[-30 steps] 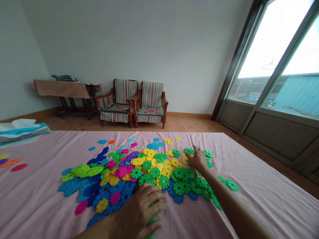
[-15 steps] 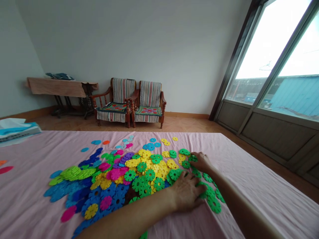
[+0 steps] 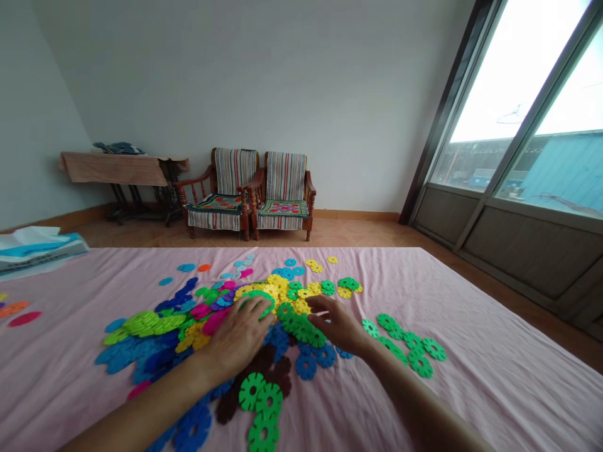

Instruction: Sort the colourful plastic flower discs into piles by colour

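Observation:
A heap of flat plastic snowflake discs (image 3: 282,295) in green, yellow, blue, pink and brown lies on a pink cloth (image 3: 471,351). My left hand (image 3: 240,336) rests palm down on the middle of the heap with fingers spread over green and yellow discs. My right hand (image 3: 336,323) lies beside it, fingers stretched leftward onto a cluster of green discs (image 3: 301,326). A row of green discs (image 3: 405,342) sits apart to the right of my right wrist. Three green discs (image 3: 261,405) lie near my left forearm.
A white and blue tissue pack (image 3: 38,248) lies at the cloth's far left, with a few orange and pink discs (image 3: 19,311) near it. Beyond the cloth stand two wooden armchairs (image 3: 249,194), a covered side table (image 3: 122,169) and a large window (image 3: 527,125) at right.
Both hands have moved left from the green discs at the heap's right edge onto its middle. Some green discs now lie spread out at the right and near my left forearm.

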Available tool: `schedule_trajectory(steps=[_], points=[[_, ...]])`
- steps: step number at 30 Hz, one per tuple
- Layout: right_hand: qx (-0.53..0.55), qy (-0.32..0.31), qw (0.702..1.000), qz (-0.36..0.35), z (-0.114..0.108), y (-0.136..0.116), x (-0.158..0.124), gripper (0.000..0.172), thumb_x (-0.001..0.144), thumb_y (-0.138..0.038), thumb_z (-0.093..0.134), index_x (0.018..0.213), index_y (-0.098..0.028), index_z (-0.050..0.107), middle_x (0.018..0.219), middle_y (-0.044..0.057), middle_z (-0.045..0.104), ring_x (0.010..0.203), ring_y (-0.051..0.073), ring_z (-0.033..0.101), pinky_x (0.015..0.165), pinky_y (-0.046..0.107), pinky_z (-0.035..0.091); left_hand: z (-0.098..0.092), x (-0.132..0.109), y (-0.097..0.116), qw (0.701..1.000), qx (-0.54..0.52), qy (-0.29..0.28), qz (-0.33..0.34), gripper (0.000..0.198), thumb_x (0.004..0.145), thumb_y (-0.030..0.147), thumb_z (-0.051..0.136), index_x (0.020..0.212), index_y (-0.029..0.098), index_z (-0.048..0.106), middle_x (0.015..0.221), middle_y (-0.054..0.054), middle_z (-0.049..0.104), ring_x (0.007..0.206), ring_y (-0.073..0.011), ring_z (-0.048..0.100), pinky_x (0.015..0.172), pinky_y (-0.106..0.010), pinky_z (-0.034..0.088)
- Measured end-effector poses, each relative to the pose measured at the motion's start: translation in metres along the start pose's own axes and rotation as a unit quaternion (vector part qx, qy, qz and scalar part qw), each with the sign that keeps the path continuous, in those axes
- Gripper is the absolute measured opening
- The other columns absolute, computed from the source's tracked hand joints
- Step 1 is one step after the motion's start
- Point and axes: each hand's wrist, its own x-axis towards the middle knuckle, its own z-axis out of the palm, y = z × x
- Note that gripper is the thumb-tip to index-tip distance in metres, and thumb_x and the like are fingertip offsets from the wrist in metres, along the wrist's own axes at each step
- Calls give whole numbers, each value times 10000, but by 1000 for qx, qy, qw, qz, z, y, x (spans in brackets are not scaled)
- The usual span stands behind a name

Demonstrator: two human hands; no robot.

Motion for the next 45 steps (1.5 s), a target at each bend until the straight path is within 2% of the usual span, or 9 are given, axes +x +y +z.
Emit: schedule_trajectory(steps=[5,8,12,17,20,26,33,38,45], points=[[-134,52,987,73,-40,42,-2,314,802,-255,523,1074,-144,636,943,80,688,850,180,645,758,304,516,-10,-34,-29,997,22,26,-64,338,865,235,578,1203,239,574,1287,-99,536,1193,-298,454,971,-494,368],[-194,77,971,119,-56,72,4,370,792,-225,496,1116,-86,613,1006,140,667,936,235,620,856,373,474,-30,-41,-5,999,-37,13,8,414,886,342,571,1288,267,508,1352,-82,492,1255,-283,409,1045,-483,323],[-244,58,957,144,-55,89,21,583,754,-250,569,1306,-79,488,1232,170,584,1144,269,527,969,388,394,-61,-40,45,965,-142,-90,200,554,836,503,600,1314,261,462,1377,-69,487,1253,-258,435,1079,-415,317],[-277,-5,947,163,-48,91,47,681,754,-386,615,1379,-191,428,1353,124,511,1198,295,482,930,405,396,-54,-42,65,966,-153,-65,199,242,858,275,614,1089,217,573,1242,-47,601,1150,-205,528,1070,-356,329],[-298,-44,941,155,-50,88,53,505,790,-395,592,1265,-228,555,1279,98,562,1163,283,501,912,377,384,-35,-51,51,980,-122,-23,158,114,897,187,534,995,204,590,1229,-43,607,1165,-194,518,1095,-375,292],[-348,-75,925,132,-44,71,46,270,899,-254,452,1090,-177,626,1046,120,612,994,234,559,837,312,367,-22,-64,8,996,-28,-1,88,262,884,93,510,1102,219,580,1327,-51,544,1264,-226,440,1097,-458,260],[-389,-62,911,121,-30,56,40,249,869,-76,399,1004,-130,601,1004,165,602,965,269,549,801,334,375,-15,-71,-38,996,3,84,-18,276,904,106,459,1092,224,624,1223,-54,611,1176,-226,511,1025,-445,363],[-358,-17,923,139,-33,52,38,301,870,-47,347,1061,-118,569,982,166,623,982,278,567,785,341,397,1,-85,-68,982,-52,141,-116,278,945,323,443,1121,215,628,1169,-64,639,1097,-214,569,965,-384,450],[-196,49,959,198,-27,31,63,304,767,-90,463,1045,-138,575,855,97,658,813,245,654,666,328,485,5,-88,-70,974,-100,141,-149,326,950,377,418,1150,208,613,1139,-65,658,1073,-210,595,964,-365,460]])
